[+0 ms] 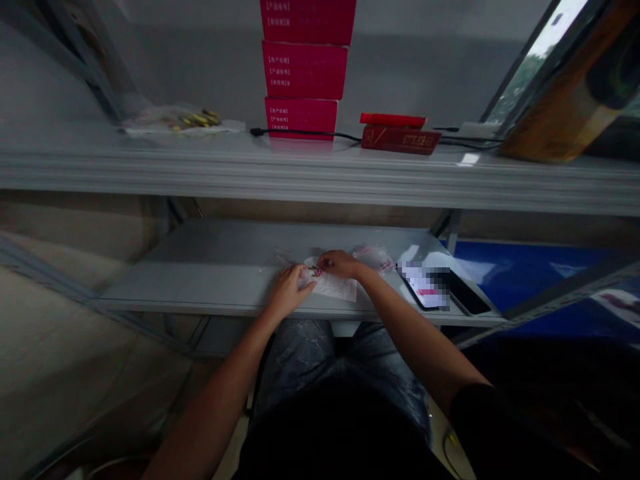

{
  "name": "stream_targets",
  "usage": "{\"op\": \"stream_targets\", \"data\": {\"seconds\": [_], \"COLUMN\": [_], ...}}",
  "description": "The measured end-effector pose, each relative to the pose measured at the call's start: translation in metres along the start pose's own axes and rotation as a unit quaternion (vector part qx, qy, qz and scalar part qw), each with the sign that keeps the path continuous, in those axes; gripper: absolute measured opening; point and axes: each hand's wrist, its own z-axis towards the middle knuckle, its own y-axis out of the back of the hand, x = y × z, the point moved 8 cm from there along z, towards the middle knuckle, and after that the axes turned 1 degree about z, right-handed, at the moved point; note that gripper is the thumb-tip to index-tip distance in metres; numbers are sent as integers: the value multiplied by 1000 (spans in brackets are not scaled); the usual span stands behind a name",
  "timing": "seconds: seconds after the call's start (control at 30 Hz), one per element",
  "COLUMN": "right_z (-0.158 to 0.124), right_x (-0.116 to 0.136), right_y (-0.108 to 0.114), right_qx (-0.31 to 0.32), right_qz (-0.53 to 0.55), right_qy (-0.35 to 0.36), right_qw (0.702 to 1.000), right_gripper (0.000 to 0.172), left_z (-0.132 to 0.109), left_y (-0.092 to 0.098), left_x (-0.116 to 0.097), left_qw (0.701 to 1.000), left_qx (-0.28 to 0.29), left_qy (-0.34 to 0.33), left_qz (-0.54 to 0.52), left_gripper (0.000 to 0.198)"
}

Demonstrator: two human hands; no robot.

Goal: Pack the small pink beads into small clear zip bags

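Observation:
My left hand is at a small clear plastic bag on the lower shelf, its thumb and fingers closed on the near side of it. Small reddish and yellowish pieces show at the bag, between my two hands. My right hand is bent over the same spot from the right, fingertips pinched together; what they grip is too small to name. Beneath the hands lies a whitish, see-through sheet or bag.
More clear bags with red marks lie right of my hands, before a lit phone and a dark phone. On the upper shelf stand stacked red boxes, a flat red box, a cable and yellow pieces.

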Motion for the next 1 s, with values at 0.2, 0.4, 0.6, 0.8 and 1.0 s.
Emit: {"op": "stream_targets", "data": {"seconds": [0.2, 0.4, 0.6, 0.8, 1.0], "right_z": [-5, -10, -14, -22, -21], "right_x": [-4, 3, 29, 15, 20], "right_y": [13, 21, 15, 10, 2], "right_qx": [-40, -86, -45, -42, -12], "right_qz": [-2, 55, 128, -28, -29], "right_qy": [-64, -86, -1, -59, -54], "right_qw": [997, 991, 991, 997, 998], "right_gripper": [18, 25, 30, 20, 24], "left_z": [-1, -1, -1, -1, 0], "left_y": [1, -1, 0, 1, 9], "left_x": [0, 1, 1, 5, 44], "left_qw": [1000, 1000, 1000, 997, 887], "left_qx": [-11, -8, -5, -9, -89], "left_qy": [-2, 0, 6, 30, 141], "left_qz": [0, 0, 0, -71, -431], "left_gripper": [35, 37, 35, 32, 33]}}
